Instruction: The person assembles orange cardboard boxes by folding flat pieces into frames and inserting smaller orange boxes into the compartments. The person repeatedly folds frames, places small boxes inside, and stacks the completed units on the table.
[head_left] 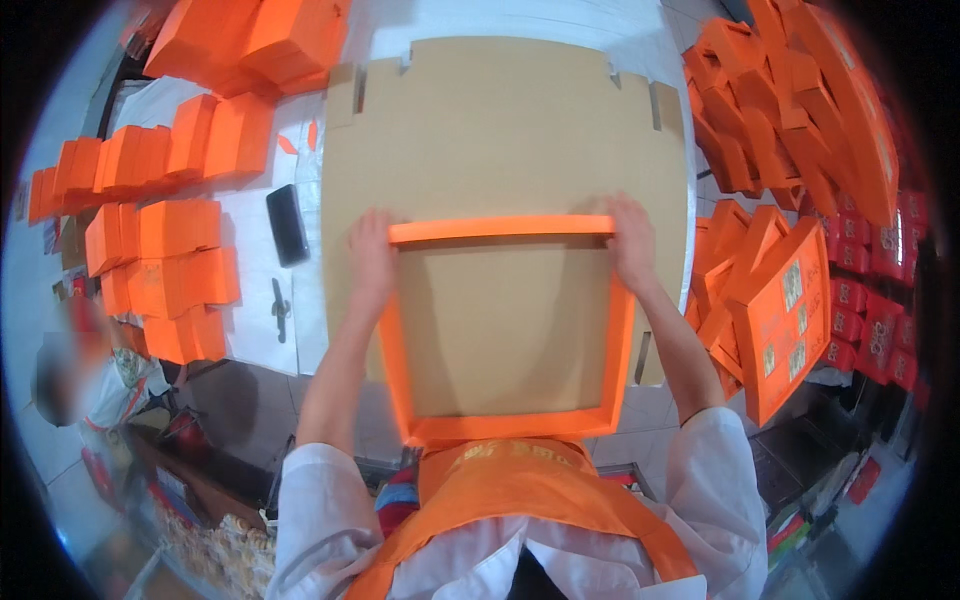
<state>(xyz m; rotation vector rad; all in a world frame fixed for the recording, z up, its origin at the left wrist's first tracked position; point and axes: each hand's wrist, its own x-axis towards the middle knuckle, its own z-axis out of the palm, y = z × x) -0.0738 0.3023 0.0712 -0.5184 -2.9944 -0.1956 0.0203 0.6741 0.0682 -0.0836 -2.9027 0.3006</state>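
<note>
A shallow orange rectangular box frame [505, 228] lies in front of me, its near side close to my apron and its far part over a flat brown cardboard sheet [500, 125]. Its inside looks brown; whether that is its own bottom or the sheet showing through, I cannot tell. My left hand [373, 255] grips the far left corner, fingers around the outer side. At the far right corner my right hand [631, 245] is closed on the frame in the same way. Both hands are slightly blurred at the fingertips.
Left of the sheet lie a black phone [287, 225], a small dark tool [280, 308] and orange scraps [288, 145]. Orange boxes [170, 285] are stacked farther left; orange box parts [775, 335] and red boxes [850, 255] pile up at right. Another person [125, 385] is at far left.
</note>
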